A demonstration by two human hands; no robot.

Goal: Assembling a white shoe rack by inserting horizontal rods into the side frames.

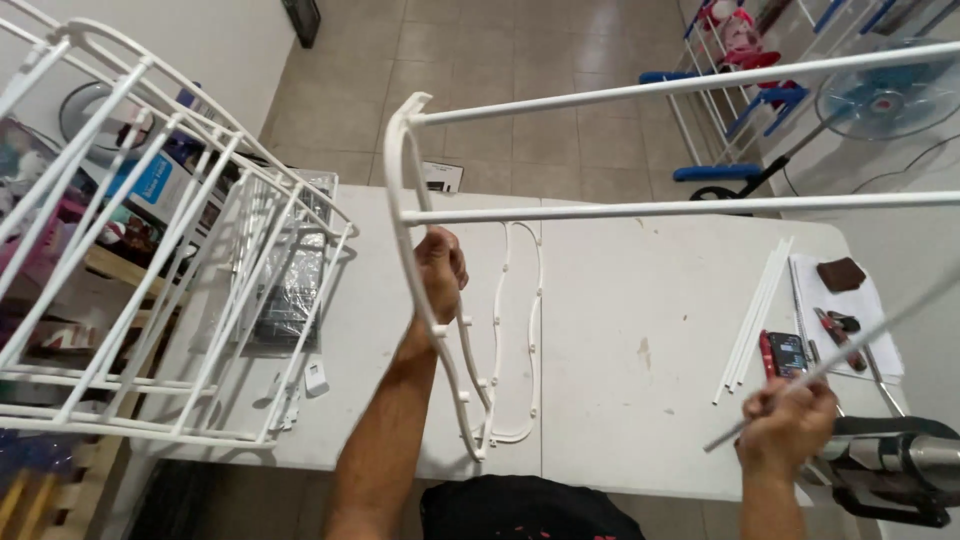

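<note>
My left hand (440,270) grips a curved white plastic side frame (408,215) held upright above the white table (600,380). Two long white rods (700,210) run from that frame out to the right. My right hand (790,425) is closed around a thin white rod (850,350) that slants up to the right. Another curved white frame piece (515,330) lies flat on the table just right of my left hand.
An assembled white rack (170,250) leans at the table's left. A bundle of white rods (755,310), a red-and-black phone (782,352), pliers (835,335) and a brown wallet (840,273) lie at the right. A fan (885,95) and blue-and-white racks (740,110) stand beyond.
</note>
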